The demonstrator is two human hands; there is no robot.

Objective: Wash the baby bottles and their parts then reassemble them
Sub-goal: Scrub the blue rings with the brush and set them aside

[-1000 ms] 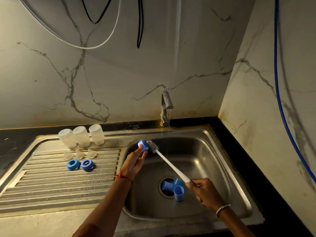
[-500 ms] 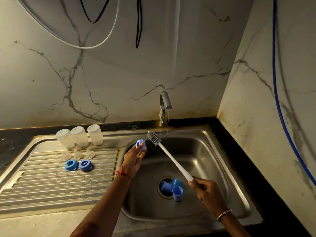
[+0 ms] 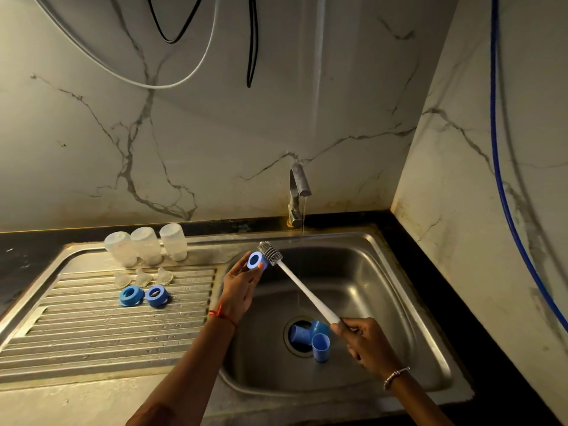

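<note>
My left hand (image 3: 238, 287) holds a blue bottle ring (image 3: 255, 261) by its edge over the left side of the sink basin (image 3: 353, 272). My right hand (image 3: 365, 342) grips the white handle of a bottle brush (image 3: 302, 290). The brush's grey bristle head touches the ring's right side. Three clear bottles (image 3: 146, 245) stand upside down at the back of the draining board (image 3: 92, 327). Three clear teats (image 3: 143, 276) and two blue rings (image 3: 144, 296) lie in front of them. Three blue caps (image 3: 312, 338) sit around the drain.
A thin stream of water runs from the tap (image 3: 298, 192) into the basin, just right of the brush head. Marble walls close in at the back and right. Cables and a blue hose (image 3: 504, 179) hang on the walls. A black counter (image 3: 430, 272) edges the sink.
The ring in my left hand has turned so its opening faces me. The brush head drew away from the ring, then came back against its right side.
</note>
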